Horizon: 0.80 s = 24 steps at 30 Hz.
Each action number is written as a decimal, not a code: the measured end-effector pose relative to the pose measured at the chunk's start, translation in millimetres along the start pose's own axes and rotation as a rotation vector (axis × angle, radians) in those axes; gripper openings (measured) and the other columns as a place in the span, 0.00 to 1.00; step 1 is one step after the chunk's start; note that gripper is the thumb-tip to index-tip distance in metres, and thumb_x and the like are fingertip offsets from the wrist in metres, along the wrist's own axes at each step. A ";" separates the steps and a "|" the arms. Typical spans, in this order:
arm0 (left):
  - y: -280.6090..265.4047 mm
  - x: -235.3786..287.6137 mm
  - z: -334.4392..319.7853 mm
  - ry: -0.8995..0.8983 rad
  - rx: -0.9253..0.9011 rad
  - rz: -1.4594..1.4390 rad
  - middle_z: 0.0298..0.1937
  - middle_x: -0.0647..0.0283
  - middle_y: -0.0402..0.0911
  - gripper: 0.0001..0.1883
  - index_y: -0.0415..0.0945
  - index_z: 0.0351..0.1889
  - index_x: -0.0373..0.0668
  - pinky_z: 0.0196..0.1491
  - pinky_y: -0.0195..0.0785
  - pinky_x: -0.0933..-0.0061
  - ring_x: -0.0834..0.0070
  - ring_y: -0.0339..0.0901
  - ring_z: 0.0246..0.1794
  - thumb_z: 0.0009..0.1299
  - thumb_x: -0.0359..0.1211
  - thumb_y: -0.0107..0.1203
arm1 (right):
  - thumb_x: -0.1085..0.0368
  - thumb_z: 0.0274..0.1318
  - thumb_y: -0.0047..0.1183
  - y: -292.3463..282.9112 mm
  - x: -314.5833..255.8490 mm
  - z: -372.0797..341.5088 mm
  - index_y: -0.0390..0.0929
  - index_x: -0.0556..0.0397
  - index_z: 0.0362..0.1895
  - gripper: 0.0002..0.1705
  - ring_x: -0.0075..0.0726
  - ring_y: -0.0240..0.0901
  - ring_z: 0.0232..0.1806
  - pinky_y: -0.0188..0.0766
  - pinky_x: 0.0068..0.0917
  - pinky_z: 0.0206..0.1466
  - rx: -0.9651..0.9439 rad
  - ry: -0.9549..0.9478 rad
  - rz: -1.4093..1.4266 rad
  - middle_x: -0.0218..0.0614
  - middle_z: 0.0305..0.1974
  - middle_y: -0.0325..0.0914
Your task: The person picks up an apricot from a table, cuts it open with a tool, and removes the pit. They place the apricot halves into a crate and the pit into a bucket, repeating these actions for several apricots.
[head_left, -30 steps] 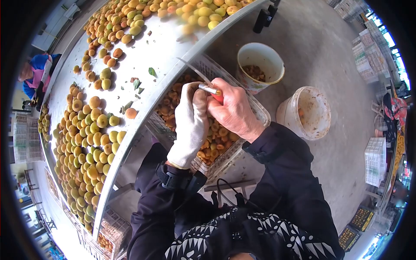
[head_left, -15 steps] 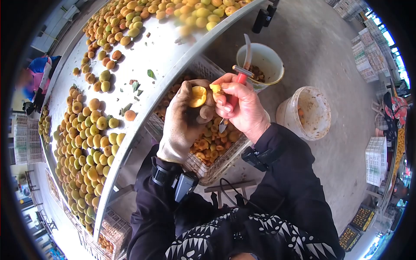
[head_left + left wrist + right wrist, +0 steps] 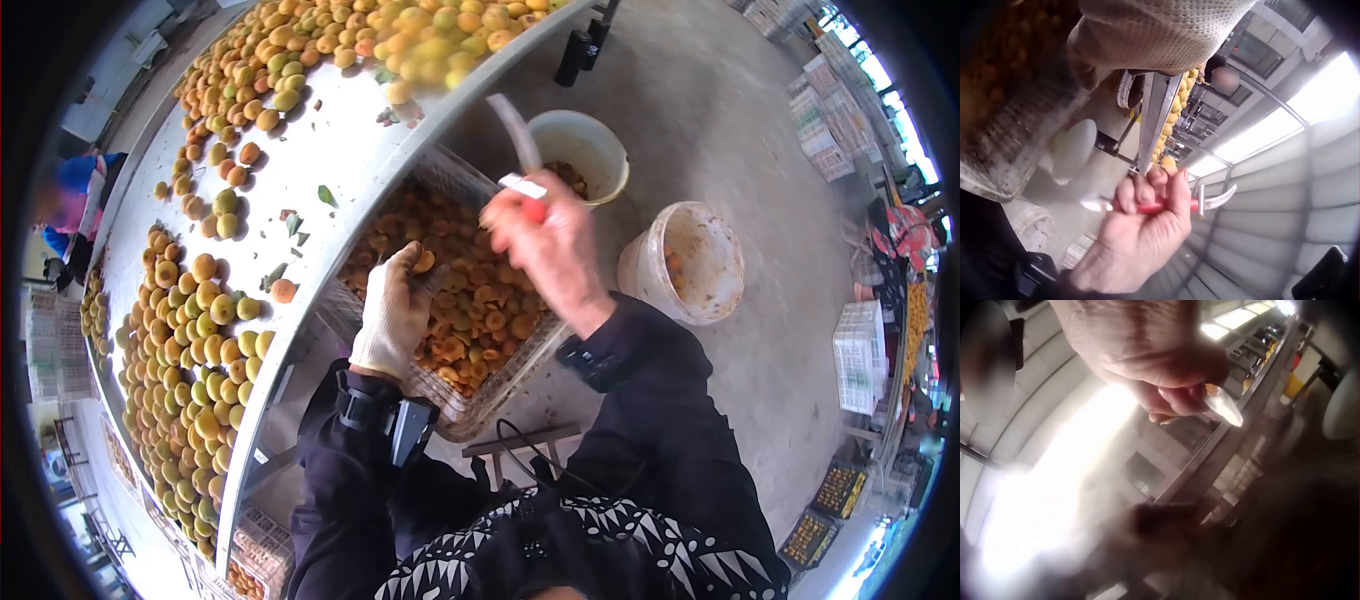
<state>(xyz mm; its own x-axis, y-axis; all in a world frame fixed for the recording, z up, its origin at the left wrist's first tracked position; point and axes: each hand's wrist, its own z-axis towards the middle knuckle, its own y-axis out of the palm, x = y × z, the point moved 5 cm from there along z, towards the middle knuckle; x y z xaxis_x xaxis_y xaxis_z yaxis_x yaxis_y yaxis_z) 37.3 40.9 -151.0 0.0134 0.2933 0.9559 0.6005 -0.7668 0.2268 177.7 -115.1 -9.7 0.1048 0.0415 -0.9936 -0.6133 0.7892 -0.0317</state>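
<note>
In the head view the gloved left hand (image 3: 392, 312) is over the crate (image 3: 462, 408) of cut fruit (image 3: 478, 318), pinching a small orange fruit piece (image 3: 425, 261) at its fingertips. To its right, the blurred bare right hand (image 3: 552, 243) grips a red-handled knife (image 3: 517, 133), its curved blade pointing up. The left wrist view shows the red handle (image 3: 1152, 208) across the right palm (image 3: 1144, 234), with a spoon-like end opposite the blade; a yellow bit (image 3: 1168, 163) appears at the fingertips. That pale end (image 3: 1227, 407) also protrudes beneath the right hand (image 3: 1147, 347) in the right wrist view.
Whole fruit (image 3: 195, 350) covers much of the metal-edged table (image 3: 300, 190) at left. Beyond the crate stand a bucket with scraps (image 3: 600, 150) and a stained white bucket (image 3: 715, 262). Another person (image 3: 75, 205) is at the far left.
The hands have separated: the left moved down-left over the crate with its fruit, while the right turned palm-down, keeping the knife. The view has shifted slightly, exposing more cut fruit.
</note>
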 end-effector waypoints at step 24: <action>55.1 120.2 -28.0 0.640 0.342 0.706 0.46 0.51 0.80 0.11 0.75 0.49 0.37 0.47 0.73 0.64 0.56 0.80 0.44 0.69 0.28 0.55 | 0.67 0.57 0.58 10.5 24.8 20.7 0.73 0.55 0.44 0.12 0.20 0.69 0.20 0.58 0.14 0.17 -0.080 0.419 0.193 0.32 0.28 0.75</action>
<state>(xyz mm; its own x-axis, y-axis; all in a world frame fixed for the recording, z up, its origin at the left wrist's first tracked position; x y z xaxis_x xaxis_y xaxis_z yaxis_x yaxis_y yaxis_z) 49.6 17.9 -18.4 0.0833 -0.6019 0.7942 0.8194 -0.4122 -0.3984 190.1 -93.2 -32.5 -0.3327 -0.0811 -0.9395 -0.6506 0.7410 0.1664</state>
